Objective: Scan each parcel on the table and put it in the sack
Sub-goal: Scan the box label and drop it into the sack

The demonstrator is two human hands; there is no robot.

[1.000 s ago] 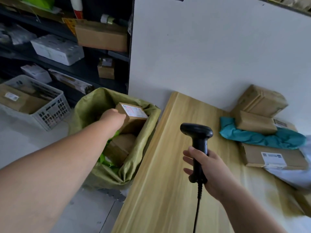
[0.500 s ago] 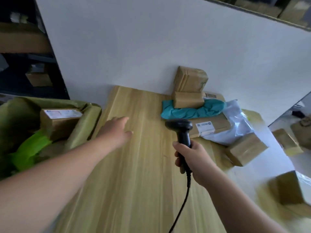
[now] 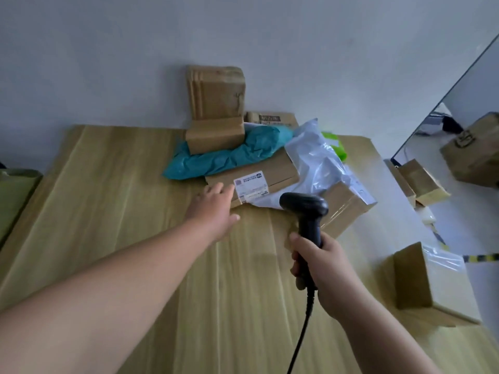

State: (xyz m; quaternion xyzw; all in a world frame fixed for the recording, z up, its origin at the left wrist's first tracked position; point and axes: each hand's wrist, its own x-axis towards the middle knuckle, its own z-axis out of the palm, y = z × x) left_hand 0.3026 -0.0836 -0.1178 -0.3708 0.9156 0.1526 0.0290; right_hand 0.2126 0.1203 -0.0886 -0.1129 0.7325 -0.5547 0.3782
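Holding the scanner (image 3: 303, 205) firmly in the right grip (image 3: 324, 271), I have the left grip (image 3: 213, 209) open, fingers straight, at the near left corner of the flat labelled box (image 3: 280, 171). This box lies far on the surface (image 3: 135, 211), under the teal bag (image 3: 229, 155). I judge it stiff and rather light. Better to take it by the near edge, since the bag may slide off.

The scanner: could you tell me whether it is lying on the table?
No, the right hand grips the scanner by its handle, held above the table.
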